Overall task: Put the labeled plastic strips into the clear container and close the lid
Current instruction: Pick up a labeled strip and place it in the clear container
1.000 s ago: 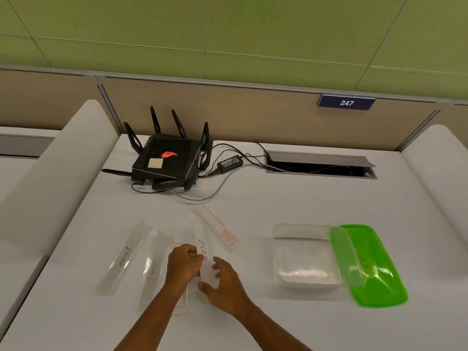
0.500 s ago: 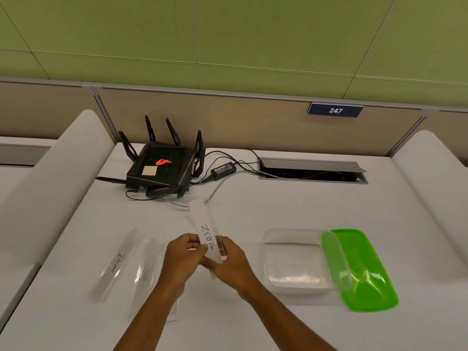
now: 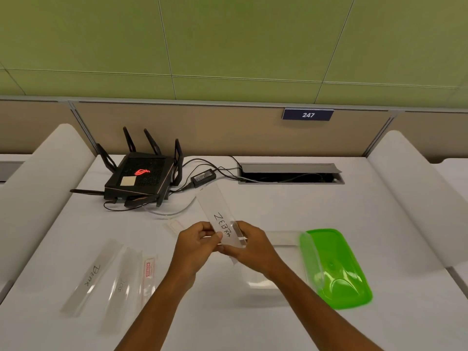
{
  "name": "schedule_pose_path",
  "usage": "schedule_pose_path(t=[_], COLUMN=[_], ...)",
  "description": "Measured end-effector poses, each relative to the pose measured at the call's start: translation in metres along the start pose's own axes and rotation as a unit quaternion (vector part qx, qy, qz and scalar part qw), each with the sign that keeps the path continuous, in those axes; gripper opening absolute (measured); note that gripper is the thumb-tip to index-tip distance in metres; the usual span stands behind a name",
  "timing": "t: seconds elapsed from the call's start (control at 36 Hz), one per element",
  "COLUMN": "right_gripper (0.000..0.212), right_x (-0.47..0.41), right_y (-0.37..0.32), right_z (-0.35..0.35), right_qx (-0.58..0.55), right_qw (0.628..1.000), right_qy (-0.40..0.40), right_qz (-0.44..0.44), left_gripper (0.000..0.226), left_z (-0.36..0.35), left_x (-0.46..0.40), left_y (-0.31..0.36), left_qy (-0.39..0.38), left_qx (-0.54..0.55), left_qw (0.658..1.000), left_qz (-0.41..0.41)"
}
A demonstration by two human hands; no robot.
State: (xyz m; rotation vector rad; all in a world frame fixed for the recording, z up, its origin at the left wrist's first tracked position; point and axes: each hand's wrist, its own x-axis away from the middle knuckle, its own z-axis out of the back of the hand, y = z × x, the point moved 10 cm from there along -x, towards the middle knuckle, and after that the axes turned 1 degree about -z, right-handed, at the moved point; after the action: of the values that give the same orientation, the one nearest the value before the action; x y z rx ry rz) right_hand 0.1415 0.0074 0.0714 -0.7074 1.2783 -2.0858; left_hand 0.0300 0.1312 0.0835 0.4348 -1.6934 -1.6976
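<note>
The left hand (image 3: 196, 243) and the right hand (image 3: 249, 245) meet above the white table (image 3: 278, 206), each pinching the near end of a clear plastic strip hand-lettered "ZEBRA" (image 3: 219, 216) between curled fingers and thumb. The strip is lifted off the table and slants up and away from the hands toward the back left.

Just right of the right hand, and partly hidden by its forearm, sits the clear rectangular plastic container (image 3: 281, 240), open; its walls are hard to trace against the white surface, so I cannot tell whether anything lies inside. The bright green translucent lid (image 3: 334, 267) lies beside it on the right, and its left edge seems to rest on the container's rim.

To the left of the left forearm three more strips lie flat, side by side: a clear strip lettered "BEAR" (image 3: 90, 277), a clear strip with fainter writing (image 3: 124, 282) and a narrow strip with a red printed label (image 3: 149, 272). Another pale strip (image 3: 174, 226) lies just beyond the left hand.

Farther back stand a black router with upright antennas (image 3: 141, 177), its black power brick (image 3: 202, 177) and a grey cable hatch (image 3: 291, 172). On the partition hangs a dark blue plate numbered 247 (image 3: 307, 115).
</note>
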Motion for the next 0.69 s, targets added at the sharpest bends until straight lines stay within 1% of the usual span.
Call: schedule_pose_path(t=[0.08,0.14,0.25,0.47,0.67,0.69], right_gripper=[0.068,0.073,0.071,0.070,0.069,0.069], right_x=[0.002,0.004,0.010,0.020,0.018,0.021], right_y=[0.009,0.016,0.030,0.059,0.069,0.080], right_z=[0.029,0.048,0.079,0.110,0.115,0.125], right_qx=[0.052,0.101,0.195,0.331,0.386,0.387], right_qw=[0.998,0.994,0.979,0.940,0.919,0.917], right_qy=[0.005,0.010,0.007,-0.023,-0.033,-0.042], right_qz=[0.017,0.027,0.053,0.074,0.080,0.081], left_gripper=[0.023,0.027,0.031,0.038,0.044,0.046], left_z=[-0.013,-0.017,-0.019,-0.064,-0.079,-0.094], left_x=[0.000,-0.001,-0.004,0.004,0.010,0.014], left_y=[0.008,0.013,0.020,0.008,-0.012,-0.015], left_qy=[0.000,0.020,0.062,0.013,-0.003,-0.002], left_qx=[0.023,0.019,-0.020,-0.075,-0.112,-0.129], left_qw=[1.000,1.000,0.997,0.995,0.992,0.991], left_qz=[-0.006,-0.014,-0.041,-0.058,-0.052,-0.047])
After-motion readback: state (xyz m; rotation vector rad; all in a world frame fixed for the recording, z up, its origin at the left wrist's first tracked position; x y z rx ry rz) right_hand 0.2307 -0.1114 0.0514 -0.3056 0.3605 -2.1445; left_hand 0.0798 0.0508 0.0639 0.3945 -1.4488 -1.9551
